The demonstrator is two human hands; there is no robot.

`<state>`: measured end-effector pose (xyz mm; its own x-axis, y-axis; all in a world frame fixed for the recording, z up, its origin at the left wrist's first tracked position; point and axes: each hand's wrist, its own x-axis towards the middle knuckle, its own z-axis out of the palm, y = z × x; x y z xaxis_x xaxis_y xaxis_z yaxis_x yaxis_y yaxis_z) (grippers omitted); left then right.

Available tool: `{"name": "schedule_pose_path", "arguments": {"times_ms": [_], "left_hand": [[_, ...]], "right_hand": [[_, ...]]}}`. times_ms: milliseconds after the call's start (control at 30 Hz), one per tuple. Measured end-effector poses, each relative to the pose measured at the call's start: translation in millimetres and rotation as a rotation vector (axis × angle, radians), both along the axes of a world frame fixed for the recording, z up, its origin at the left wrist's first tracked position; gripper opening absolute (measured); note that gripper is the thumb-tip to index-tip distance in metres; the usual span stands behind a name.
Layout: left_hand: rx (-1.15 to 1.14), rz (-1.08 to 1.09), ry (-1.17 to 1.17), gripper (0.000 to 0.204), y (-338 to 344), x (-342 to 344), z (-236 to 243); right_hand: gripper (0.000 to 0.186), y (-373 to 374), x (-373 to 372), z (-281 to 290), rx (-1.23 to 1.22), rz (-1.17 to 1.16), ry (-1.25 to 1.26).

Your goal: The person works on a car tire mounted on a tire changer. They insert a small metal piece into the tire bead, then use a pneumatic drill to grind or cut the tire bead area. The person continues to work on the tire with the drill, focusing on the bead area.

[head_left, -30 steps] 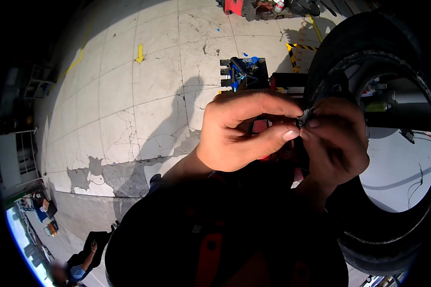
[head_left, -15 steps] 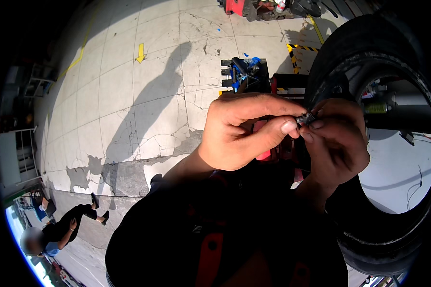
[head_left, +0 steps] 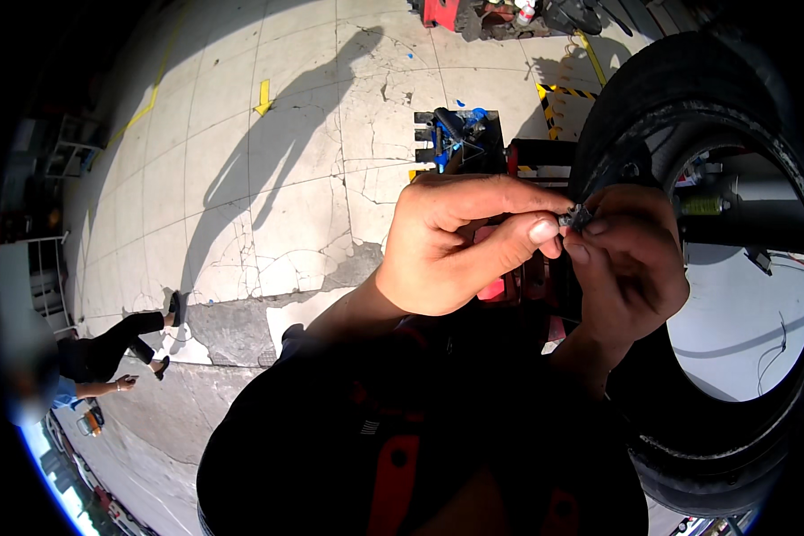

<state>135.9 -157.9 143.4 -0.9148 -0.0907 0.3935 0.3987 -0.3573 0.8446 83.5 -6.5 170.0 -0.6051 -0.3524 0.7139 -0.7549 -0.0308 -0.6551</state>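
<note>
Both of my hands meet in front of me around a small dark piece [head_left: 576,217], too small to name its kind. My left hand [head_left: 469,241] pinches it between thumb and forefinger from the left. From the right, my right hand [head_left: 634,259] grips it with thumb and fingertips, the other fingers curled in. Just beyond and beside my right hand stands a large black tire [head_left: 612,112], its wide round opening to the right. Red machine parts [head_left: 491,288] show partly beneath my hands.
Beyond my hands a dark tray [head_left: 489,134] holds blue and black items. Yellow-and-black striped tape [head_left: 549,112] and a yellow arrow [head_left: 263,98] mark the tiled floor. A person in dark trousers [head_left: 107,347] is at the far left. A red machine [head_left: 439,12] stands at the top.
The person at left has moved farther left, and their shadow has shifted across the floor. My hands keep nearly the same place, with the small dark piece turned slightly between my fingertips.
</note>
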Motion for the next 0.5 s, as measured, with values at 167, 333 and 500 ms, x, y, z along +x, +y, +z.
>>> {"name": "schedule_pose_path", "arguments": {"times_ms": [167, 333, 500], "left_hand": [[0.012, 0.025, -0.009, 0.018, 2.4, -0.3, -0.6], [0.035, 0.009, 0.012, 0.017, 1.9, -0.8, -3.3], [-0.074, 0.044, -0.05, 0.016, -0.1, 1.8, -2.3]], "right_hand": [[0.022, -0.4, -2.8, -3.3, -0.03, 0.018, 0.017], [0.022, -0.2, -2.0, -4.1, -0.034, 0.018, -0.018], [0.022, -2.2, -1.3, -4.6, -0.062, 0.018, -0.027]]}}
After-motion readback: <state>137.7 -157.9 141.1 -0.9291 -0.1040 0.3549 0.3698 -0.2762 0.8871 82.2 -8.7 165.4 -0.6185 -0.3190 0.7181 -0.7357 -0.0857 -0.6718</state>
